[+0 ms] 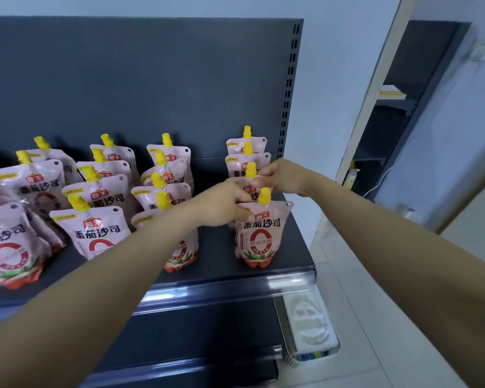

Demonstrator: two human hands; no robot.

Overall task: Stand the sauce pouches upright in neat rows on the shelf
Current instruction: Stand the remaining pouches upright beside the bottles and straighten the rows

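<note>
Pink sauce pouches with yellow caps stand in rows on the dark shelf (pixel 224 264). The rightmost row has several pouches; its front pouch (pixel 259 233) stands upright near the shelf's front edge. Both hands hold the pouch (pixel 250 175) just behind it. My left hand (pixel 224 204) grips its left top edge, fingers curled over the front pouch's upper left corner. My right hand (pixel 280 176) pinches its top right beside the yellow cap. Another row (pixel 167 175) stands to the left, partly hidden by my left forearm.
More pouch rows (pixel 95 217) fill the shelf's left side, some leaning. The dark back panel (pixel 151 79) rises behind. A lower shelf (pixel 207 331) lies beneath, a white moulded tray (pixel 310 320) sits low right, and an open doorway (pixel 389 107) is at the right.
</note>
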